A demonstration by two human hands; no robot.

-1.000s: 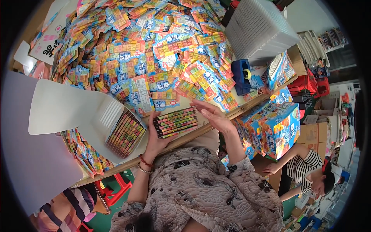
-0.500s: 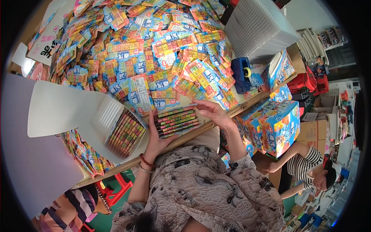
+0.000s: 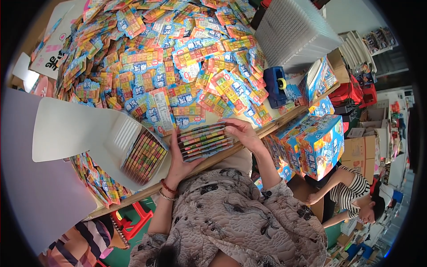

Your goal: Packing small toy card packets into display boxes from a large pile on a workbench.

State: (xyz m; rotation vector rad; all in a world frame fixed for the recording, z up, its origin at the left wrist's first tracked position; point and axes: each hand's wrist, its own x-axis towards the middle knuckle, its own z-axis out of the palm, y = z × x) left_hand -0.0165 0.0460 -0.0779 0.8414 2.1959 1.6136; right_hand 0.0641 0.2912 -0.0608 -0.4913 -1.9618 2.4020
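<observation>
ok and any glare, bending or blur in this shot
Head view: black corners and fisheye bending toward the rim; head view: washed-out glare on a white surface at far left; head view: left hand, right hand and the packets between them look fairly sharp, those packets darker than the loose pile.

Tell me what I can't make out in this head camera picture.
In the head view:
Faces within the row of packs between the left hand and right hand: hidden by neighbours.
Pack heap: far end cut off by upper edge.
Distant shelf goods: too small to identify.

Right fingers (image 3: 235, 123) now against packets (image 3: 204, 141)
</observation>
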